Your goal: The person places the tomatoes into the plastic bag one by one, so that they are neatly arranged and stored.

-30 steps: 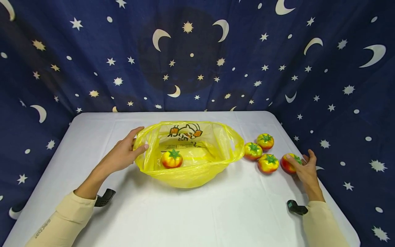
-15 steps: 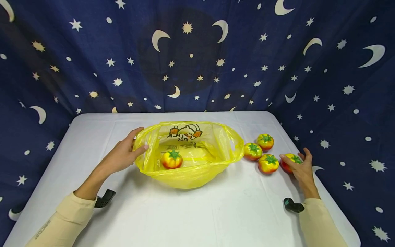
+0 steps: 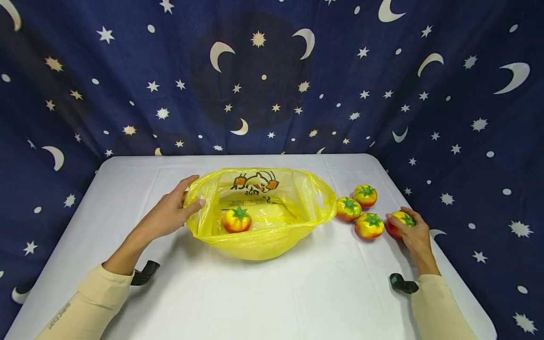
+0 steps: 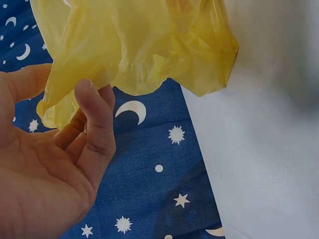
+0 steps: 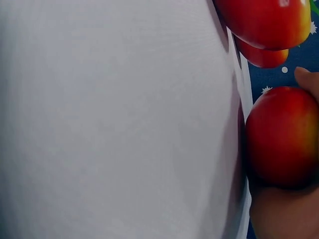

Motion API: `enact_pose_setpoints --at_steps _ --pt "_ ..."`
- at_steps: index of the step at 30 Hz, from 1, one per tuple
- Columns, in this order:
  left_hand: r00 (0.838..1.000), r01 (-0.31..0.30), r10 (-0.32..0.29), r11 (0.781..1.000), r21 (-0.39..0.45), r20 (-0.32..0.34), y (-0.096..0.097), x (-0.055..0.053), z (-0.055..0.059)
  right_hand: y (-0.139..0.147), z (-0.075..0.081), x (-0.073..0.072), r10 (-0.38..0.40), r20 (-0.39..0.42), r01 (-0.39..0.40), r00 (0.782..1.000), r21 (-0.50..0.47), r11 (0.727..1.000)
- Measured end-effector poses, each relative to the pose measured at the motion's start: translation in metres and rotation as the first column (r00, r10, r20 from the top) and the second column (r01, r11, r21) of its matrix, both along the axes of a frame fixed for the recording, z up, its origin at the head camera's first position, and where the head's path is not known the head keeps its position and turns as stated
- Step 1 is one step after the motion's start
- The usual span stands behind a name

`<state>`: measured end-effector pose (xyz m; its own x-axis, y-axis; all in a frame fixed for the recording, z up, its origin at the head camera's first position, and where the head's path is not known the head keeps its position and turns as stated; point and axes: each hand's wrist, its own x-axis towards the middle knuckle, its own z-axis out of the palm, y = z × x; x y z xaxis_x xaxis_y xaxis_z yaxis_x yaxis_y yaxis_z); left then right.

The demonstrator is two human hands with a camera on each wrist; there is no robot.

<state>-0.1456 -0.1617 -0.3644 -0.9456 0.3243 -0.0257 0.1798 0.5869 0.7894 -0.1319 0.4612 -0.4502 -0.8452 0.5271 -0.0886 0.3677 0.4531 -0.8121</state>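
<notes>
Five glossy yellow-and-red tomato shapes with green leafy tops here, and only one sits in the thin, see-through yellow plastic bag [image 3: 255,248]. That bagged tomato [image 3: 237,220] is toward the left half of the open mouth, green leaves up.

Left hand [image 3: 172,212] has the bag's left rim pinched, thumb on the inner side and fingers around the outside; the left wrist view shows the plastic running between them.

Right hand [image 3: 416,233] is over by the right edge of the table, gripping another one, the held tomato [image 5: 282,137], thumb on one side and fingers curled round the other. Can't tell if it's off the cloth or sitting on it.

Other three are bunched between that hand and the bag: the near tomato [image 3: 369,225] just beside the held one, the middle tomato [image 3: 348,208] right up by the bag's right end, and the far tomato [image 3: 365,195] behind those two.

Bag's far wall has a cartoon print [image 3: 256,182] with orange blocks and mirrored lettering. It's all on a white cloth-covered table [image 3: 280,302], with a navy moon-and-star curtain [image 3: 263,94] round it. Both cream sleeves [image 3: 91,302] have a black gadget [image 3: 145,273] at the cuff.
</notes>
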Motion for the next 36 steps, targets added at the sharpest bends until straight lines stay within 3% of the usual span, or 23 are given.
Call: enact_pose_setpoints --at_steps 14,25,31,36 --pt "1.0 0.021 -0.02 0.999 0.027 -0.015 -0.003 0.001 -0.002 -0.007 0.019 0.003 -0.019 -0.032 0.018 0.999 -0.021 1.0" --pt "1.0 0.017 -0.017 1.0 0.012 -0.018 -0.003 0.001 0.001 -0.028 0.053 -0.002 0.043 -0.149 -0.038 0.988 0.038 0.999" --pt "1.0 0.015 -0.015 1.0 0.01 -0.018 -0.003 0.001 0.001 -0.049 0.074 -0.008 0.123 -0.255 -0.112 0.959 0.058 0.992" --pt "1.0 0.015 -0.014 1.0 0.008 -0.017 -0.003 0.001 0.001 -0.072 0.099 -0.01 0.235 -0.351 -0.219 0.906 0.084 0.972"
